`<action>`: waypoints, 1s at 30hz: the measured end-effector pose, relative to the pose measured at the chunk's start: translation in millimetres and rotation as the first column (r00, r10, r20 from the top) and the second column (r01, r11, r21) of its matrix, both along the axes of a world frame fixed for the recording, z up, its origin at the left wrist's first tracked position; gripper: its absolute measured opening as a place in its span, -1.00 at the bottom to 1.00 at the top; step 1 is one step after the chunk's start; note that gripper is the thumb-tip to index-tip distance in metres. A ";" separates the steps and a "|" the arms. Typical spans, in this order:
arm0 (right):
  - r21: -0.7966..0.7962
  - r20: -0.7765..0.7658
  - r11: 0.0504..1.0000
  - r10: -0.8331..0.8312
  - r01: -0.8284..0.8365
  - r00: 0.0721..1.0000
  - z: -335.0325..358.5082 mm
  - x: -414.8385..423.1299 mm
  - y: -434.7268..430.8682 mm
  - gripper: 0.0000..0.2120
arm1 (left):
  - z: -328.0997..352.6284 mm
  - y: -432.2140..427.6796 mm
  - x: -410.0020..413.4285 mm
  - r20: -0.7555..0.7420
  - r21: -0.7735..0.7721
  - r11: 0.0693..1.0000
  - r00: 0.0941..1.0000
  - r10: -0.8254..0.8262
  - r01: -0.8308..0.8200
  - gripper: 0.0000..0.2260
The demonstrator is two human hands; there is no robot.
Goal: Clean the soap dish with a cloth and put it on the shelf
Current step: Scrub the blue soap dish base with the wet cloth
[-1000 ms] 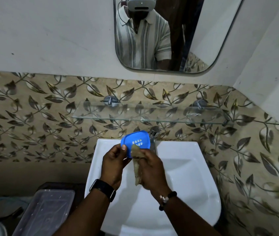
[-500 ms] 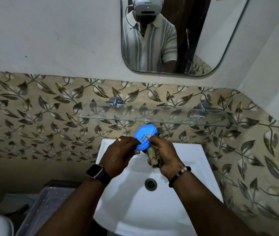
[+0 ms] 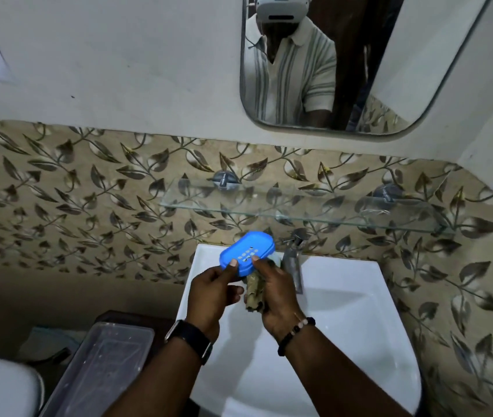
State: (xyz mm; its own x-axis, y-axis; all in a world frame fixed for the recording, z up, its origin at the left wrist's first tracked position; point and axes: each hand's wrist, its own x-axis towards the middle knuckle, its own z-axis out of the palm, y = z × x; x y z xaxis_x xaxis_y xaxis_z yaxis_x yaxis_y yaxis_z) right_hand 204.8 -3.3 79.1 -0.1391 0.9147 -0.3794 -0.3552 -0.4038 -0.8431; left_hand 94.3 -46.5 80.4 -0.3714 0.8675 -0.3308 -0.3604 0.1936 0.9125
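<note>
Now we pinch the soap dish (image 3: 247, 254) between both hands, left hand (image 3: 212, 291) and right hand (image 3: 275, 293), cloth (image 3: 254, 293) bunched in the right, wiping seemingly finished; next, lift it onto the shelf (image 3: 299, 212) just above them.

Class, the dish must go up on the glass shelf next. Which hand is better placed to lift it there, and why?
Probably the left hand: it holds only the soap dish, just below the shelf. The right hand touches the dish too, but it also clutches the cloth.
</note>
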 end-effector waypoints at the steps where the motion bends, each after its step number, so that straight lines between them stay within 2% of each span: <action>1: -0.008 0.003 1.000 0.013 -0.013 1.000 -7.9 -4.4 -2.2 -0.78 | -1.0 1.8 -4.5 0.044 -0.012 0.999 0.998 0.037 -0.036 -0.77; 5: -0.045 0.077 0.999 -0.024 0.027 0.997 -35.3 -6.0 -4.2 -0.79 | -5.3 10.7 -21.2 0.141 -0.046 0.992 0.983 0.119 -0.113 -0.81; 7: -0.053 0.096 0.990 -0.124 0.130 0.988 -42.7 5.9 -3.4 -0.81 | -10.6 15.1 -27.4 0.170 -0.036 0.991 0.977 0.131 -0.126 -0.82; 9: 0.005 0.111 0.960 -0.277 0.278 0.954 -46.7 26.8 -0.8 -0.86 | -15.2 19.3 -30.3 0.182 -0.023 0.992 0.975 0.125 -0.123 -0.84; 11: 0.161 0.196 0.902 -0.428 0.401 0.883 -47.8 54.8 4.0 -0.94 | -19.1 23.0 -30.0 0.185 -0.013 0.994 0.977 0.110 -0.110 -0.86; 13: 0.326 0.345 0.817 -0.572 0.476 0.745 -47.9 88.2 12.7 -0.94 | -22.4 26.9 -27.3 0.184 -0.005 0.996 0.979 0.089 -0.090 -0.87; 15: 0.422 0.483 0.770 -0.637 0.477 0.601 -50.7 122.1 25.9 -0.87 | -25.4 30.5 -24.3 0.179 0.014 0.997 0.982 0.068 -0.071 -0.87; 16: 0.429 0.535 0.777 -0.629 0.461 0.564 -51.0 135.9 33.1 -0.86 | -26.0 30.9 -23.1 0.172 0.023 0.998 0.983 0.056 -0.061 -0.86; 17: 0.399 0.563 0.800 -0.599 0.448 0.569 -53.8 148.2 42.3 -0.86 | -26.9 32.3 -21.1 0.167 0.028 0.998 0.985 0.045 -0.050 -0.86; 21: 0.229 0.561 0.892 -0.448 0.389 0.697 -58.4 168.6 83.7 -0.82 | -29.2 32.2 -13.8 0.140 0.026 1.000 0.990 0.010 -0.013 -0.85; 25: 0.172 0.475 0.919 -0.393 0.354 0.788 -65.8 176.8 127.1 -0.97 | -32.1 25.3 -11.1 0.118 0.024 0.999 0.992 -0.043 0.041 -0.83; 27: 0.128 0.479 0.934 -0.352 0.333 0.804 -78.9 185.5 143.4 -0.85 | -34.0 21.5 -11.7 0.104 0.016 0.998 0.993 -0.055 0.053 -0.83; 29: 0.107 0.581 0.953 -0.293 0.285 0.759 -94.0 195.6 151.4 -0.86 | -36.8 18.5 -13.0 0.089 0.011 0.999 0.995 -0.050 0.049 -0.82; 30: 0.112 0.698 0.965 -0.245 0.235 0.673 -97.9 199.6 151.2 -0.86 | -38.1 16.8 -13.8 0.081 0.010 0.999 0.995 -0.050 0.049 -0.82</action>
State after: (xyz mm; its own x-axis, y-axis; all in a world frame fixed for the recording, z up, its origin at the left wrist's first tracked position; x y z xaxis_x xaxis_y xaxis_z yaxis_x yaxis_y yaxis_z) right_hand 404.4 147.9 -18.8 0.3877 0.8833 -0.2635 0.2572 -0.3781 -0.8893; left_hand 80.4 -29.7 42.3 -0.3000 0.8871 -0.3509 -0.4236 0.2058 0.8822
